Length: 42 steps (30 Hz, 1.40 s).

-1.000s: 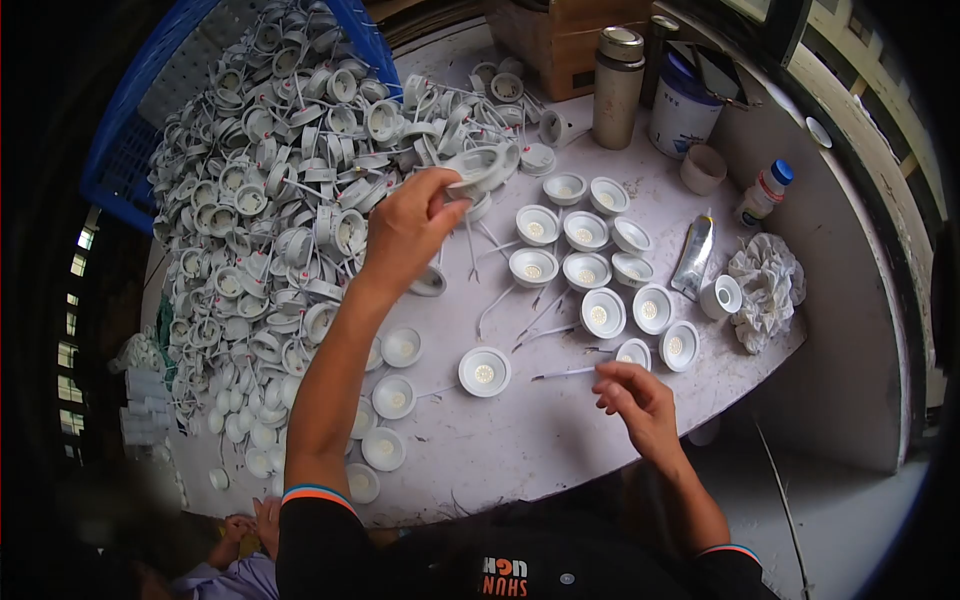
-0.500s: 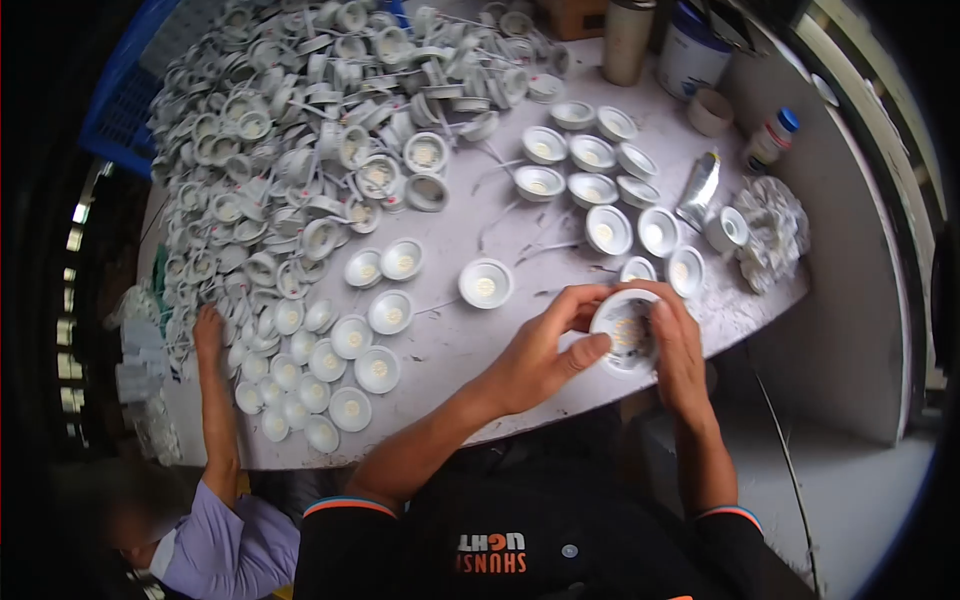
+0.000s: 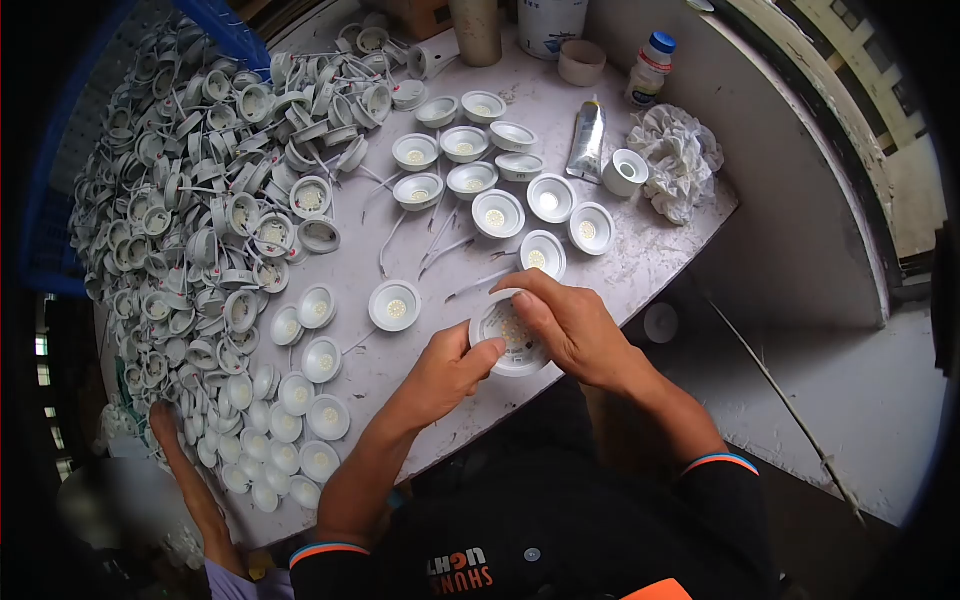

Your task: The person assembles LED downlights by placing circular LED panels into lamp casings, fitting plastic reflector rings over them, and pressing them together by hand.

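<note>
Pale worktop (image 3: 640,240), smudged. Left hand (image 3: 450,372) and right hand (image 3: 575,325) pinch one round white lamp (image 3: 515,340) between fingers, thumbs on its face, near the worktop edge. Finished-looking lamps (image 3: 465,143) beyond; big heap of white housings (image 3: 200,200) on the left.

Single head-worn view — looks forward and steeply down past own shirt (image 3: 530,540) onto worktable (image 3: 640,255). Left hand (image 3: 450,370) and right hand (image 3: 575,325) fairly close, blue crate (image 3: 215,25) farther off. Wide, curved edges — worktable slants across frame.
</note>
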Tool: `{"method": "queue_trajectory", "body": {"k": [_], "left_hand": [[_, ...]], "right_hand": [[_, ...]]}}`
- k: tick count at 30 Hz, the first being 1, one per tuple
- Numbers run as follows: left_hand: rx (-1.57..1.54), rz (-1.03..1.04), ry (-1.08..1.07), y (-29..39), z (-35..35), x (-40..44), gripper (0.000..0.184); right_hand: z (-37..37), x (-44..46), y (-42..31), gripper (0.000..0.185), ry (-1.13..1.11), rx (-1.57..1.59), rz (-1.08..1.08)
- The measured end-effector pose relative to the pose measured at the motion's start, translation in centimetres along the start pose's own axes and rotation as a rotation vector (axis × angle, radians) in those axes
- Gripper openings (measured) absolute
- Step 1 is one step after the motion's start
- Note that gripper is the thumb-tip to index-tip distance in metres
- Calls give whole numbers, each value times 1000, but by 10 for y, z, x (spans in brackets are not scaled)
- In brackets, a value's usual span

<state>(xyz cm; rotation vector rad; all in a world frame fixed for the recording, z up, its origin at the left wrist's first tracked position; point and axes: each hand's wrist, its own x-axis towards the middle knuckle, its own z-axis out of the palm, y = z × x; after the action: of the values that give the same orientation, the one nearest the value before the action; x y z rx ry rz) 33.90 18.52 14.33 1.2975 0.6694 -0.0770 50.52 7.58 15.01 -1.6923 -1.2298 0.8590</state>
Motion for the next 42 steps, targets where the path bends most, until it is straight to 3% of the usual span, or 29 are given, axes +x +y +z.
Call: {"method": "queue_trajectory", "body": {"k": [5, 15, 17, 19, 21, 22, 24, 31, 42], "left_hand": [[-67, -79, -146, 13, 0, 6, 20], [-180, 6, 9, 14, 21, 28, 18], [-134, -24, 6, 9, 14, 33, 14], [-214, -50, 14, 3, 2, 32, 18], [-294, -90, 25, -3, -3, 28, 22], [-340, -105, 47, -3, -4, 28, 19], [-390, -126, 67, -4, -6, 27, 17], [-438, -168, 46, -12, -13, 31, 17], [-389, -195, 33, -15, -14, 34, 19]], "right_hand": [[-6, 4, 6, 34, -56, 0, -52], [-13, 18, 37, 35, 7, 206, -115], [-43, 23, 38, 32, 89, 275, 82], [-73, 42, 91, 27, 488, 102, -114], [-118, 53, 105, 30, 561, -289, -5], [-131, 57, 114, 30, 562, -291, -3], [-147, 63, 134, 38, 516, -688, -126], [-164, 73, 154, 48, 402, -635, 12], [-163, 74, 153, 35, 400, -609, 66]]}}
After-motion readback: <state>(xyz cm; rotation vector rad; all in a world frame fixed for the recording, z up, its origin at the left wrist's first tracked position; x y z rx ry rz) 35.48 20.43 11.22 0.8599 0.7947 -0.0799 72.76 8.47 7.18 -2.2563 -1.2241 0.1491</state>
